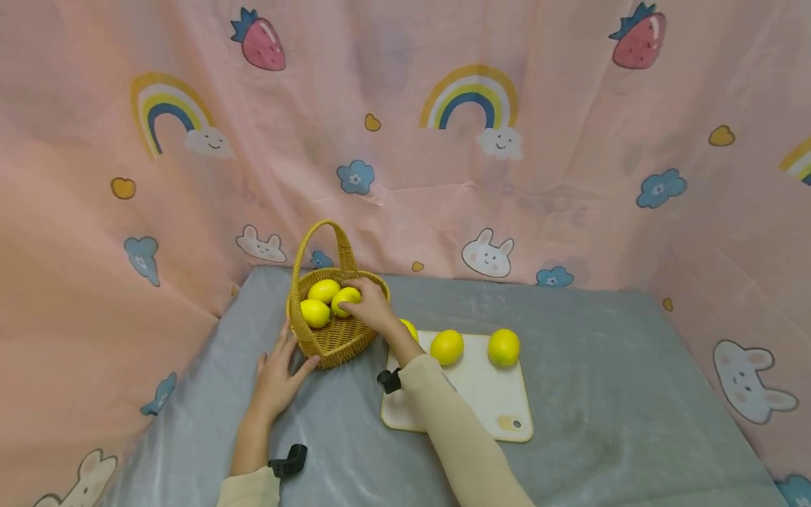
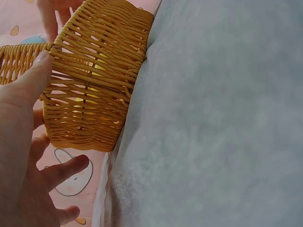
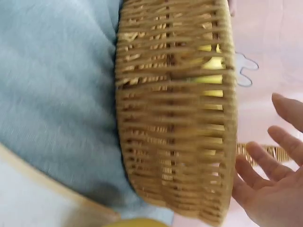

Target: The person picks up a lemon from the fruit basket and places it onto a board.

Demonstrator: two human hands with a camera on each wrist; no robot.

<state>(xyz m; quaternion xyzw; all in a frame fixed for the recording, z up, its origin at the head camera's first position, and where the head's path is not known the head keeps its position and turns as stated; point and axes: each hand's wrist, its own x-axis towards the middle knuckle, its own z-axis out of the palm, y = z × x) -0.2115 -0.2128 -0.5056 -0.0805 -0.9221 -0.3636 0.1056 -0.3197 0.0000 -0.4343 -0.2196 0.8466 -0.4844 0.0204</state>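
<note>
A heart-shaped wicker basket (image 1: 338, 345) with a tall handle stands at the left of the table, holding three lemons (image 1: 315, 313). My left hand (image 1: 279, 370) rests against its near left side; the left wrist view shows the thumb (image 2: 33, 78) on the rim at the handle's base and the other fingers spread. Inside the basket, my right hand (image 1: 370, 306) is at the rightmost lemon (image 1: 346, 301). The right wrist view shows its fingers (image 3: 267, 163) spread above the rim, with nothing gripped between them.
Right of the basket lies a white cutting board (image 1: 481, 394). Two lemons (image 1: 447, 347) show fully along its far edge; a third lemon (image 1: 408, 328) is partly hidden by the right forearm. A grey cloth (image 1: 602, 394) covers the table, and a pink printed curtain (image 1: 405, 162) hangs behind.
</note>
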